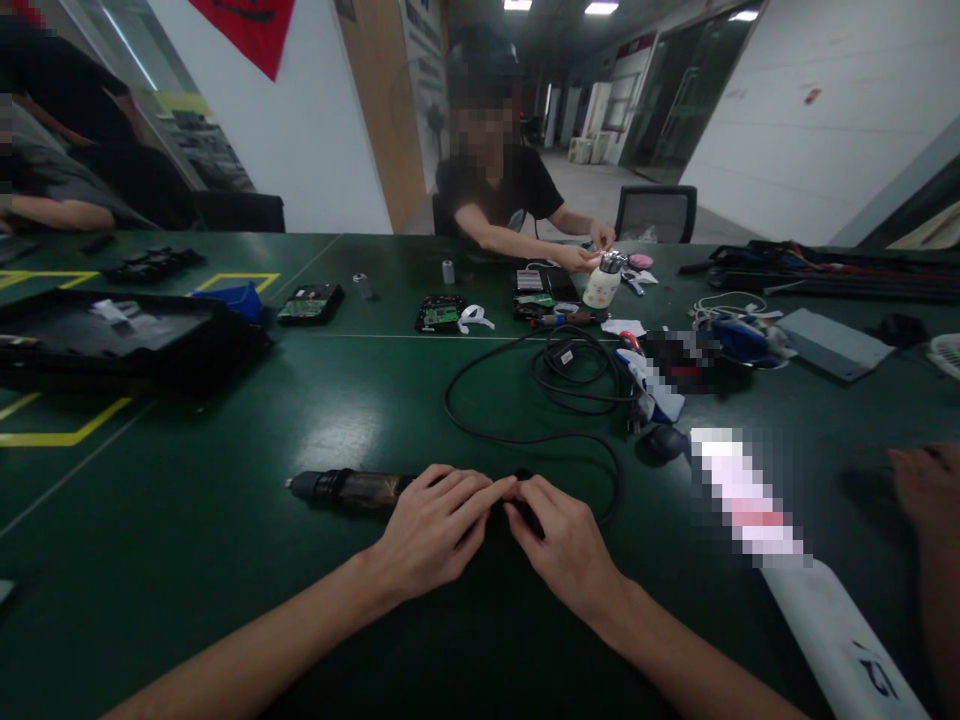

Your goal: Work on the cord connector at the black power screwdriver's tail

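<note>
A dark, long electric screwdriver (341, 487) lies on the green table (225, 560) in front of me, its tip pointing left. My left hand (439, 530) rests over its right part, fingers curled down on it. My right hand (559, 545) is closed in a pinch at the tool's rear end, where a black cable (525, 435) leaves it and loops away across the table. Both hands meet at that end; what the fingertips grip there is mostly hidden.
Across the table a person works on a small white object (601, 285). Circuit boards (440, 313), a black tray (112, 335), a coiled cable (574, 365), a black mouse (666, 441) and a white strip (817, 590) lie about. Another person's hand (926, 480) shows at right.
</note>
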`<action>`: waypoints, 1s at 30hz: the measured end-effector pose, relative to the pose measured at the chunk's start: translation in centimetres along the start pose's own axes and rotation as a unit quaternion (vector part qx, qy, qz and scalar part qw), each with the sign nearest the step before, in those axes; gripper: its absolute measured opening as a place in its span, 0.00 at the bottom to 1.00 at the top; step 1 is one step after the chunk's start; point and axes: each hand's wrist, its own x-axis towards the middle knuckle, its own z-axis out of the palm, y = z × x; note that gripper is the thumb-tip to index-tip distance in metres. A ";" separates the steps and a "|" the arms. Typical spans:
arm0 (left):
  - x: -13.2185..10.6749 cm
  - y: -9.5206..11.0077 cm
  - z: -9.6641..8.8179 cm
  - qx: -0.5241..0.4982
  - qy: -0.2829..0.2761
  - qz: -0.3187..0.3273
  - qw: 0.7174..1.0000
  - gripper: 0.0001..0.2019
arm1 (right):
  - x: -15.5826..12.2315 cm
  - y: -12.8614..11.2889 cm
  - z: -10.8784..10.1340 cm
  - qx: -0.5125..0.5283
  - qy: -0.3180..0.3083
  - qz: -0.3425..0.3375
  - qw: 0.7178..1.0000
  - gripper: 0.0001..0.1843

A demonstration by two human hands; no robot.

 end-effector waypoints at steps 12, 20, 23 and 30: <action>0.0 -0.1 0.2 0.006 -0.001 -0.007 1.000 0.25 | 0.0 0.2 0.1 0.011 0.002 0.000 1.000 0.05; 0.1 -0.1 -0.2 -0.017 -0.019 -0.017 1.000 0.27 | 0.0 0.1 0.0 0.014 0.004 -0.002 1.000 0.05; 0.3 0.0 -0.2 -0.018 -0.016 -0.034 0.999 0.25 | 0.1 0.1 -0.1 0.012 0.008 -0.006 1.000 0.06; 0.4 0.1 -0.5 -0.039 -0.014 -0.038 0.998 0.27 | 0.1 -0.1 -0.1 0.010 0.007 -0.001 1.000 0.06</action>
